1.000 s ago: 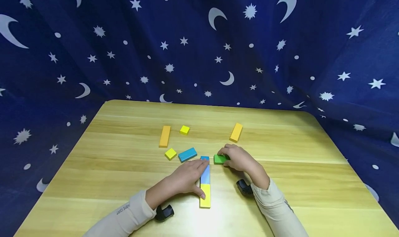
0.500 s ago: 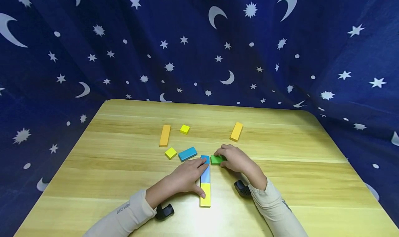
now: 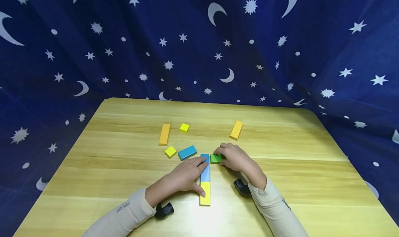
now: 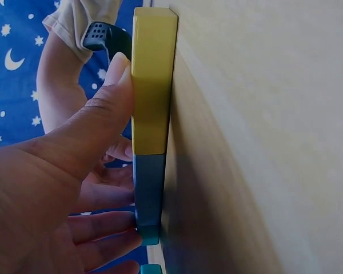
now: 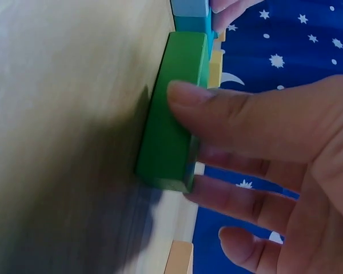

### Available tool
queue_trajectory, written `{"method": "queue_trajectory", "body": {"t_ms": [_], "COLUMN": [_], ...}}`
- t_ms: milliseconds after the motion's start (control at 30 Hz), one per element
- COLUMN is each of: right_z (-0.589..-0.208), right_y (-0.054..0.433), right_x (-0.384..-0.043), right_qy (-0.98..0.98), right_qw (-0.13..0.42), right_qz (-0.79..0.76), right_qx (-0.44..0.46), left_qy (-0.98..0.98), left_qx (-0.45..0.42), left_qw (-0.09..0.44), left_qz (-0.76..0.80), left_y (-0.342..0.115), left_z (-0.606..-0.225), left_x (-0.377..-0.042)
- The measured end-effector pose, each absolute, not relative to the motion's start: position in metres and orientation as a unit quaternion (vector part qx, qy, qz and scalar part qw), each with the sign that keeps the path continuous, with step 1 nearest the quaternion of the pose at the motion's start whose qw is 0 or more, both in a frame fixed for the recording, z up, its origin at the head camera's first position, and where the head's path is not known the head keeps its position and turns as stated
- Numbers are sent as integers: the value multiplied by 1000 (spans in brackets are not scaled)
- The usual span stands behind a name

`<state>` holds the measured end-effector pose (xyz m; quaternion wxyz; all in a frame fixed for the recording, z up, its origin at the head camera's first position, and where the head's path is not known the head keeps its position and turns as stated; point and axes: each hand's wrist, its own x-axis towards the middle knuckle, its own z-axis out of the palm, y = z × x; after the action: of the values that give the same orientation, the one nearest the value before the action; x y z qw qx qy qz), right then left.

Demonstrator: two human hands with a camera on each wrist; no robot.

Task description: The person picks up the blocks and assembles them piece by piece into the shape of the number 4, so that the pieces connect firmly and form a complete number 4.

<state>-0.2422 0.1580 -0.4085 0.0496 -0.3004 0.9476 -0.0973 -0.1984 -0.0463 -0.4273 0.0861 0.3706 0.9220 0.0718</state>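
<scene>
Wood-grained surface spreads beneath both forearms, which reach forward from the near side and angle inward. Each wears a pale sleeve, the left sleeve and the right sleeve, and beside each wrist sits a black device, the left device and the right device.

The hands are apart, one on either side of a straight row. Nearest in that row is a yellow block, touched by the thumb of the left hand; next comes a light blue block, then a darker blue block under the extended fingertips. The left palm stays to the row's left, fingers slanting forward and right.

Opposite, the right hand pinches a green block, thumb on its near side, fingers beyond, its free end right beside the row's far end.

Just beyond the left hand lie a loose blue block and a small yellow piece. Farther out are an orange block, a second yellow piece and, beyond the right hand, another orange block. Behind hangs a star-and-moon curtain.
</scene>
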Motion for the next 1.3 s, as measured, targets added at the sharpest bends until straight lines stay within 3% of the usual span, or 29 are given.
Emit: {"method": "queue_trajectory", "body": {"t_ms": [1300], "right_z": [-407], "right_y": [155], "right_x": [-242], "right_qy": [944], "right_qw": [41], "right_qz": [-93], "right_qx": [-313], "left_qy": [922], "left_qx": [372], "left_qw": [81], "left_qz": [66], "left_y": [-48], "left_z": [-427], "left_x": [-199]}}
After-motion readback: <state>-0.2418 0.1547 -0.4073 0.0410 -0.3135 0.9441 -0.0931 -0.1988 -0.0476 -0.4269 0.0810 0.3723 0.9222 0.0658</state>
